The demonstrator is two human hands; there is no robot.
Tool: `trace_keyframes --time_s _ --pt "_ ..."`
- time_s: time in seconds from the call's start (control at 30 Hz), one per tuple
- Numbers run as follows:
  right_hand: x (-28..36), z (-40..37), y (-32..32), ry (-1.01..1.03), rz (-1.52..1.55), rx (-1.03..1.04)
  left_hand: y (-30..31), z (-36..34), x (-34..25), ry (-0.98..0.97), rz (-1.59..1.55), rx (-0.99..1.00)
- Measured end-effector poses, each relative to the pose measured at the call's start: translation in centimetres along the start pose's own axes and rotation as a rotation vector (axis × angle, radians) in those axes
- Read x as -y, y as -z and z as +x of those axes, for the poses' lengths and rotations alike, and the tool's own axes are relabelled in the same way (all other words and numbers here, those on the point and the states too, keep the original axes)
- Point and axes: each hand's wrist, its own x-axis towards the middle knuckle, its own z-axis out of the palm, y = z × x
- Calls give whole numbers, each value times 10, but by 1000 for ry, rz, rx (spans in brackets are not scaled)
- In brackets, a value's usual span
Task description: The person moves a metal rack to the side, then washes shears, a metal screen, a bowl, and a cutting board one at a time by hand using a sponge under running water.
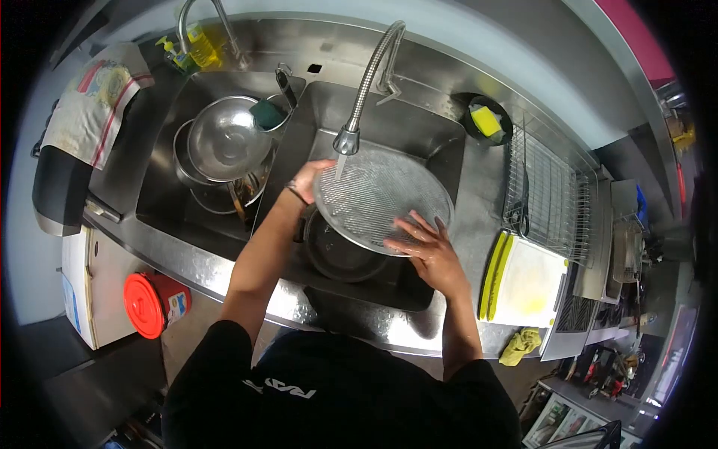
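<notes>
Your left hand [311,181] held the left rim of the round mesh screen [381,196], its fingers partly hidden at the edge, so you could not tell how far apart they were. Your right hand [432,258] had its fingers spread, the tips on the mesh near its lower right edge. The screen was tilted between your two hands, over the right basin [404,293]. Just beside your left fingers, water ran from the faucet [348,141] onto the mesh. Below the fingers of both hands, a dark pan [340,254] sat in that basin, partly covered by the screen. Well to the left of your left fingers, a metal bowl [224,142] lay in the left basin [161,179]. Right of your right fingers, cutting boards [527,284] lay beside the wire rack [550,194].
</notes>
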Motion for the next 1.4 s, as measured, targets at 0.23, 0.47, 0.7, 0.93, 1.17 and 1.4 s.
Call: trace_keyframes --time_s 0.23,0.47,0.7,0.93,1.17,1.4 --pt "-55 42 -98 -125 92 -108 -61 -54 -11 -460 143 -235" --pt "-41 137 -180 -335 73 -615 -51 -31 19 -737 118 -444" --pt "-37 157 -165 -91 -30 -347 -38 -48 27 -836 -3 -496" --pt "-1 152 -153 10 -98 -193 -34 -37 43 -805 2 -438" --pt "4 139 -173 -63 -102 -288 -42 -39 49 -857 -36 -486" --pt "-61 128 -188 -515 125 -573 -40 -67 69 -899 -18 -555"
